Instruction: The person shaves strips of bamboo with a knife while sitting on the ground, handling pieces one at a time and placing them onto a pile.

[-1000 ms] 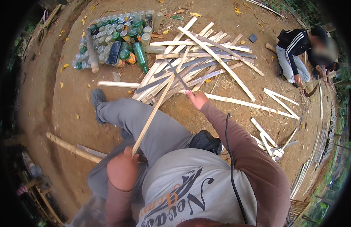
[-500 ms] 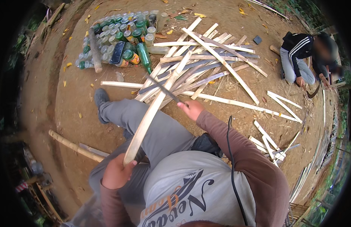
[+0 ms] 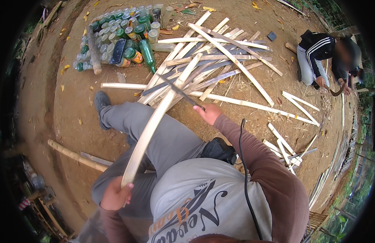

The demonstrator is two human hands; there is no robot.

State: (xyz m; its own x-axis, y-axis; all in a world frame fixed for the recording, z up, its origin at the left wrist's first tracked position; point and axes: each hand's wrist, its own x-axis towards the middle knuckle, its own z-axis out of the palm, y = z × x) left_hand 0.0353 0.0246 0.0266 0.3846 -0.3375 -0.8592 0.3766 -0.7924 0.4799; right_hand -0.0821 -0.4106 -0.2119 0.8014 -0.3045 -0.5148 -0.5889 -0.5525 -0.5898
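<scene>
My left hand [image 3: 115,194] is closed around the near end of a long pale bamboo strip [image 3: 145,139]. The strip slants up across my raised leg, its far end over the pile of strips. In my right hand [image 3: 209,114] is a long, narrow dark-bladed knife [image 3: 177,91]. Its blade lies across the upper part of the strip, seemingly against it. Past the knife spreads a loose pile of split bamboo strips [image 3: 240,67], pale on some faces and dark on others.
Rows of glass jars and bottles [image 3: 114,36] stand at far left, with a phone [image 3: 118,51] on them and a log [image 3: 94,50] alongside. A bamboo pole [image 3: 76,155] lies left. Short strips [image 3: 285,150] lie right. A crouching co-worker [image 3: 317,54] holds a curved blade [image 3: 336,91].
My left hand has come nearer and leftward with the strip's end. My right hand and the knife have moved slightly away and right. The view has shifted a little. The co-worker's hands have moved.
</scene>
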